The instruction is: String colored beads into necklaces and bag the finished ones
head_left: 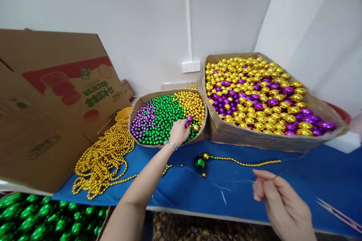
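My left hand (179, 131) reaches into a cardboard box (166, 94) of small purple, green and gold beads, fingers curled on a purple bead (189, 119) and a gold bead beside it. My right hand (278, 201) is low at the right, its fingers pinched on a thin thread (288, 163). The thread leads left to a strand of small gold beads (246, 163) lying on the blue cloth (226, 192), which ends in a large green bead (200, 161) and a gold one.
A bigger box (254, 139) of large gold and purple beads stands at the right. A heap of gold bead strands (104, 158) lies left, beside a flattened carton (53, 97). Green beads (42, 218) fill a bin at lower left. Thin sticks (336, 211) lie at the right edge.
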Motion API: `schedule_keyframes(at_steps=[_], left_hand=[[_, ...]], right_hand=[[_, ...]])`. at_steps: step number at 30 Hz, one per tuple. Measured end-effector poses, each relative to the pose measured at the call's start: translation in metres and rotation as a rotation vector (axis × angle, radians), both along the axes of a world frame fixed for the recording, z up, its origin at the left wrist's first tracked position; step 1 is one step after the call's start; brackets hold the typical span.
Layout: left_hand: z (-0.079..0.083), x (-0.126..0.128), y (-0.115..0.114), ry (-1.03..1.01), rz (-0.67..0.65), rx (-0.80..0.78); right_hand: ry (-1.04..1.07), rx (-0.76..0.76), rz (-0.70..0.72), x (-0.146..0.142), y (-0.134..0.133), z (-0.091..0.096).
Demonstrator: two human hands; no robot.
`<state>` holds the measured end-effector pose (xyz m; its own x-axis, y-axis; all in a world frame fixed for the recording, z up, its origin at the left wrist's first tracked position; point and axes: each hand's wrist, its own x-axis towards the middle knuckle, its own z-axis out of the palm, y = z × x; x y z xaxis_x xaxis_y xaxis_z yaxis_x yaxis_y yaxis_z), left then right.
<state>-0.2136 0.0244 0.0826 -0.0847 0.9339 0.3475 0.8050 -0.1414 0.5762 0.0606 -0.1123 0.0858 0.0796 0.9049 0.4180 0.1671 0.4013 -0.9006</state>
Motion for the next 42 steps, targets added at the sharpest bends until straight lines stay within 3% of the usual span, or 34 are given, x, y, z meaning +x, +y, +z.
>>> schedule_keyframes(at_steps=[4, 8, 11, 16, 18, 23, 27, 33, 39, 42], left_hand=[[0.001, 0.001, 0.033, 0.002, 0.023, -0.062], [0.002, 0.003, 0.028, -0.060, 0.035, -0.040], [0.007, 0.003, 0.001, -0.181, 0.013, -0.002], [0.008, 0.004, -0.067, -1.088, -0.232, -0.085], [0.002, 0.004, -0.091, -1.328, -0.264, -0.154], [-0.017, 0.007, -0.123, -1.592, -0.258, -0.274], [-0.022, 0.008, -0.127, -1.641, -0.251, -0.290], [-0.017, 0.010, -0.128, -1.581, -0.227, -0.263], [-0.021, 0.018, -0.136, -1.258, -0.217, -0.222], [-0.025, 0.024, -0.139, -1.158, -0.221, -0.222]], right_hand=[[-0.151, 0.023, 0.083, -0.002, -0.002, -0.005], [-0.283, -0.010, 0.129, 0.000, -0.001, -0.012], [-0.356, -0.060, 0.166, -0.002, 0.001, -0.016], [-0.456, 0.039, 0.240, -0.010, 0.000, -0.025], [-0.517, 0.104, 0.236, -0.013, 0.000, -0.030], [-0.714, 0.333, 0.215, -0.014, 0.002, -0.051], [-0.808, 0.397, 0.182, -0.014, 0.002, -0.061], [-0.881, 0.426, 0.167, -0.016, 0.002, -0.062], [-0.972, 0.489, 0.087, -0.021, 0.001, -0.066], [-0.929, 0.467, 0.129, -0.028, -0.001, -0.069]])
